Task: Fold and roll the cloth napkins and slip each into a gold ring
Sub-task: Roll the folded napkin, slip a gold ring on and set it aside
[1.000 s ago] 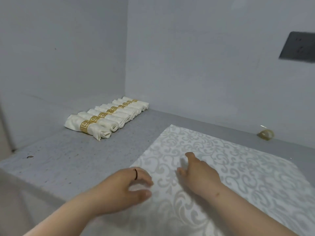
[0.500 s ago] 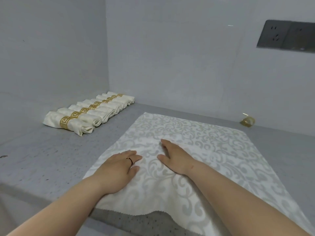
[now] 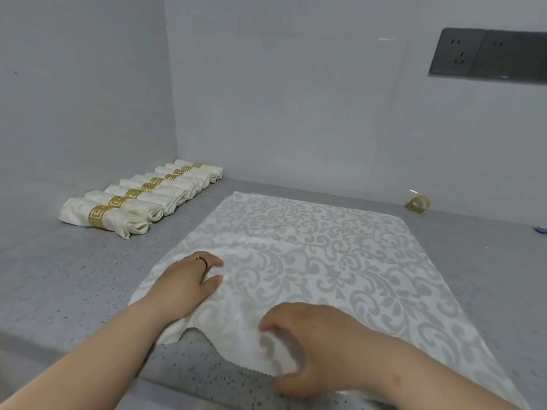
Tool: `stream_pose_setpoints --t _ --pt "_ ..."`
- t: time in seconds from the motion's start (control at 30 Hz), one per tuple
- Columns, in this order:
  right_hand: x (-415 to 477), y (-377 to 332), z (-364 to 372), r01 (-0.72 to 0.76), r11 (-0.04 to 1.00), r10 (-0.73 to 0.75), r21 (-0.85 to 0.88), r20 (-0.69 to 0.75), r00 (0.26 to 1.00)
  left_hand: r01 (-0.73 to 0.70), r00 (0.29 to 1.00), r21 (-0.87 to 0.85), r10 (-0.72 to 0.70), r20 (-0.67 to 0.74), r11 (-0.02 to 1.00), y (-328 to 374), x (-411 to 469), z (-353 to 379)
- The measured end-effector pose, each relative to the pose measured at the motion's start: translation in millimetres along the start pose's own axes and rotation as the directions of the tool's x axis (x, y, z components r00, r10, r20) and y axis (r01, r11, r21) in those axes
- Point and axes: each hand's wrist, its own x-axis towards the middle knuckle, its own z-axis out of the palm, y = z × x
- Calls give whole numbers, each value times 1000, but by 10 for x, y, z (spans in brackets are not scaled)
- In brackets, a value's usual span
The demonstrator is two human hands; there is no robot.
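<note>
Grey walls (image 3: 281,113) meet in a corner behind a speckled grey tabletop (image 3: 65,279) in the head view, where a damask cloth napkin (image 3: 310,253) lies spread open, its near edge hanging slightly over the tabletop's front. Half a second ago both hands lay flat, side by side, on the middle of the napkin; now the right hand (image 3: 322,344) has dropped back to the near edge, its fingers curled and bunching the hem, while the left hand (image 3: 186,279) stays pressed on the napkin's left side, fingers mostly straight, a thin ring on one finger. The smoothing looks finished and the first fold appears to be starting, with the near hem about to be lifted away from the person. A row of finished rolled napkins (image 3: 142,199), each in a gold patterned band, sits at far left against the wall, well apart from the working napkin. One loose gold ring (image 3: 418,203) waits at far right near the back wall, likely meant for this napkin. A dark socket plate (image 3: 488,56) is mounted on the right wall.
</note>
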Motion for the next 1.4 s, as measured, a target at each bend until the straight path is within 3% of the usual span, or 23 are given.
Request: stream_pose_setpoints --t 0.1,0.17,0.2,0.27,0.33,0.4,0.47,0.5,0.6,0.63,0.77,0.8,0.9,0.93,0.97,1.03,1.17,1.27,1.33,1.4 --pt "-49 57 196 12 983 -25 -181 -71 997 -136 982 -73 125 -139 988 144 -156 -17" --pt "-44 106 269 -27 967 -6 -255 -129 992 -182 974 -147 159 -160 972 256 -307 -39" --pt "-29 142 281 -36 962 -21 -271 -202 979 -182 981 -203 163 -108 962 336 -389 -58" --pt "-24 128 214 -41 991 12 -124 -224 974 -140 983 -270 167 76 953 500 -561 -67" --pt "-28 168 156 -59 997 39 -52 -322 946 -164 966 -147 189 174 975 605 -656 -61" --pt "-15 209 116 -63 997 71 33 -333 940 -230 954 -47 235 187 972 647 -685 -39" --pt "-22 181 80 -77 996 89 55 -286 954 -408 913 168 400 77 898 604 -615 20" --pt "-34 148 71 -82 996 85 20 -259 962 -405 914 189 405 40 895 580 -569 13" --pt "-107 61 99 -79 984 58 -158 -139 989 -219 970 85 226 -92 972 580 -547 -7" --pt "-132 57 88 -76 975 57 -210 -93 994 -165 986 53 166 -18 985 569 -540 14" --pt "-283 60 -170 -160 964 172 -214 38 984 -263 956 -72 270 115 962 679 -607 -85" --pt "-335 69 -244 -170 969 187 -177 89 978 -283 945 -50 287 158 958 737 -665 -105" --pt "-483 80 -406 -183 980 198 -82 252 947 -477 875 217 484 26 852 920 -755 -222" --pt "-517 97 -440 -198 978 208 -63 289 934 -450 893 184 441 91 874 953 -752 -268" --pt "-537 135 -467 -227 973 230 -45 316 920 -378 904 40 360 230 925 972 -745 -301" --pt "-549 258 -524 -295 955 283 -12 324 903 -209 829 -131 246 503 969 935 -623 -348" --pt "-498 622 -596 -438 898 419 38 231 878 -52 725 -46 70 686 998 754 -243 -587" --pt "-417 872 -592 -510 858 501 53 126 856 19 749 194 -142 647 981 610 -27 -694" --pt "-324 992 -539 -539 842 539 3 9 842 76 833 318 -235 501 945 534 77 -666" --pt "-222 1080 -470 -548 836 538 -34 -146 830 205 909 305 -296 293 930 417 159 -519"
